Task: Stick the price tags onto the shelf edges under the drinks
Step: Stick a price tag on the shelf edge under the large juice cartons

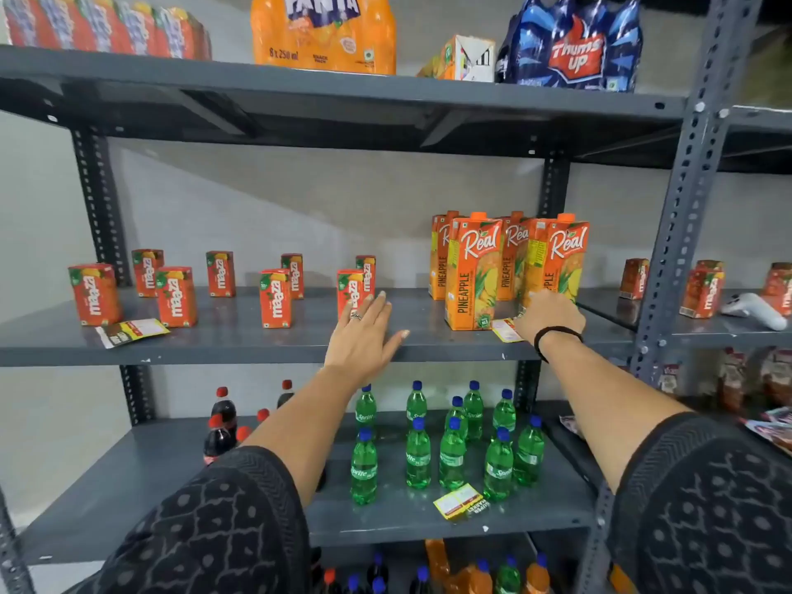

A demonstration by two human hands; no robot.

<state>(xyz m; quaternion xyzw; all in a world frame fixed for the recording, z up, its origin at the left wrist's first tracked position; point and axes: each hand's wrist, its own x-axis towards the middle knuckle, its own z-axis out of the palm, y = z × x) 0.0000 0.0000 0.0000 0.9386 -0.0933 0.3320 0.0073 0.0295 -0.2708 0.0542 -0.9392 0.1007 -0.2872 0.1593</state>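
Right hand (550,317) on yellow price tag (505,330), left hand (364,332) flat on shelf (257,336)

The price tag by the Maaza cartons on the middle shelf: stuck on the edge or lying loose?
Lying loose. The price tag rests flat on the shelf top, not on its front edge.

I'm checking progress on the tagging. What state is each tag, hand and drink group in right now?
Left hand: open, flat on the middle shelf.
Right hand: on the yellow tag by the Real cartons.
Maaza tag: lying loose on the shelf top.
Sprite tag: loose beside the Sprite bottles.
Maaza cartons: upright.
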